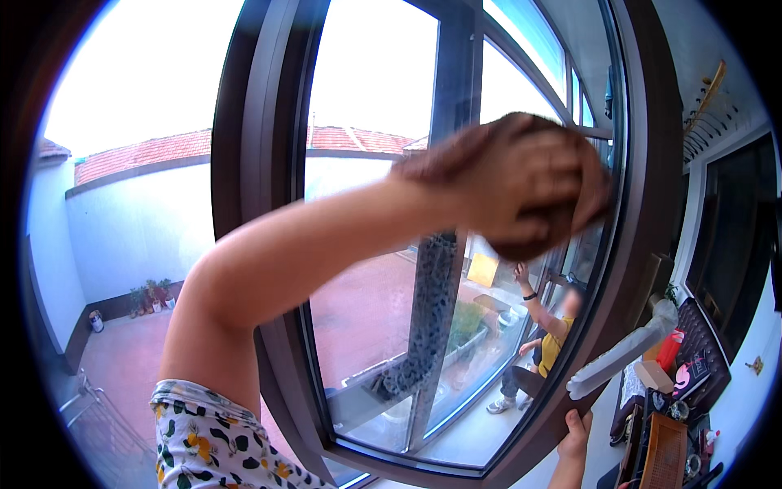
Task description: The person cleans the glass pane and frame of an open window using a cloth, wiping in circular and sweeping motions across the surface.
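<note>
My left hand [531, 183], blurred, presses a brown cloth [519, 244] flat against the upper part of a window's glass pane [366, 293]. The left arm reaches across the pane from the left, in a sleeve [208, 434] printed with leaves and yellow fruit. At the lower right, my right hand [575, 434] holds the edge of the dark brown window sash [644, 153], thumb up; its other fingers are mostly hidden. Just above that hand, a window handle [629, 348] wrapped in whitish plastic juts from the sash.
Beyond the glass, a person in a yellow top [553, 342] sits low with one arm raised. A white-walled courtyard [140, 232] with potted plants [149, 296] lies left. At right are a dark tufted sofa [712, 391], a red bag [671, 349] and a wooden chair [660, 449].
</note>
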Tool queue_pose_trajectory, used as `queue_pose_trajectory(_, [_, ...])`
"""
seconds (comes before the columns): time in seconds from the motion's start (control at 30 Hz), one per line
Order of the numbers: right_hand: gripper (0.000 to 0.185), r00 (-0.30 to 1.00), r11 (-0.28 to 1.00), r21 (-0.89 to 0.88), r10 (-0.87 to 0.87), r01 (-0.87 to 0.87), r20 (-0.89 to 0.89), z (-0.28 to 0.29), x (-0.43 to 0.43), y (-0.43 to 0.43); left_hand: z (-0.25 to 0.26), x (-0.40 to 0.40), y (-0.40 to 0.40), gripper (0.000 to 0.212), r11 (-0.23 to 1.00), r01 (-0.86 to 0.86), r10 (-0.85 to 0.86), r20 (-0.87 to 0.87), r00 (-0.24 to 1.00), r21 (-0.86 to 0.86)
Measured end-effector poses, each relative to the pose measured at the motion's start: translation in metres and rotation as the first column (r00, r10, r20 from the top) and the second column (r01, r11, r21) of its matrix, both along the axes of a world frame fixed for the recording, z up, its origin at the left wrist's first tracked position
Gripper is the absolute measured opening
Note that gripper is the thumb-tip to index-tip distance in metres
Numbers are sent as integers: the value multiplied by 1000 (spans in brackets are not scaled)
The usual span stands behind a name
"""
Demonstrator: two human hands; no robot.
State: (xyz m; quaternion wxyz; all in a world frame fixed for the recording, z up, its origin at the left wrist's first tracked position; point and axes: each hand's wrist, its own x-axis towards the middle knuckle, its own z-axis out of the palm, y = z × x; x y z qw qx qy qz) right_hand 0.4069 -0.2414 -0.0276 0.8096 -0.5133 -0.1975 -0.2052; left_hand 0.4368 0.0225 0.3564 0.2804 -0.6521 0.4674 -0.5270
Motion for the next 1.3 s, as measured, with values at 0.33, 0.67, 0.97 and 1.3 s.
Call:
queue_pose_trajectory(0.33, [74, 993, 994, -1, -111, 111, -37, -19, 9, -6, 240, 4, 104, 46, 719, -331, 553, 214, 805, -611])
queue_pose_trajectory(0.67, [76, 998, 998, 2, -68, 68, 6, -10, 7, -3, 156, 8, 119, 75, 497, -74, 404, 155, 902, -865])
queue_pose_trajectory(0.97, [76, 998, 998, -1, -57, 57, -38, -15, 8, -7, -31, -26, 67, 58, 935, -206, 194, -68, 979, -291])
queue_pose_trajectory(1.3, [53, 998, 1000, 10, -3, 4, -56, -18, -7, -12, 141, 4, -1, 75, 951, -50, 130, 246, 961, -305])
